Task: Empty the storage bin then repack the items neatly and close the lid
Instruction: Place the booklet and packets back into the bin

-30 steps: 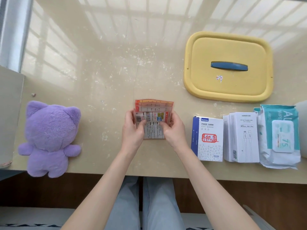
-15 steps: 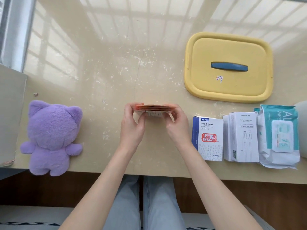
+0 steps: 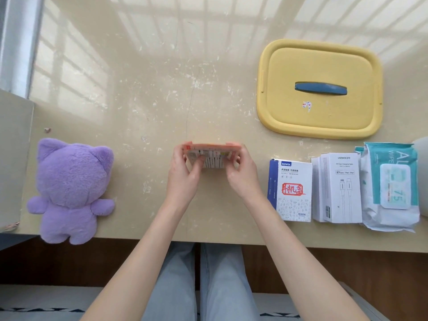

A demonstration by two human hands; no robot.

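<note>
Both hands hold a small stack of orange-and-white packets (image 3: 212,156) on edge over the middle of the table. My left hand (image 3: 185,172) grips its left end and my right hand (image 3: 242,173) grips its right end. The yellow bin lid (image 3: 319,117) with a blue handle (image 3: 320,88) lies flat at the back right. In a row along the front right lie a white-and-blue Kovol box (image 3: 290,191), white cable boxes (image 3: 337,188) and a teal pack of wipes (image 3: 391,186). A purple plush cat (image 3: 69,188) lies at the front left. The bin's body is out of view.
The beige table (image 3: 139,89) reaches to a window frame at the far left. A grey surface (image 3: 14,158) borders the table's left edge. A pale rounded object (image 3: 422,158) shows at the right edge. My legs are under the table's front edge.
The packets were fanned flat under both hands a second ago. Now they are gathered into one stack and tipped up on edge, tilted a little toward me since half a second ago.
</note>
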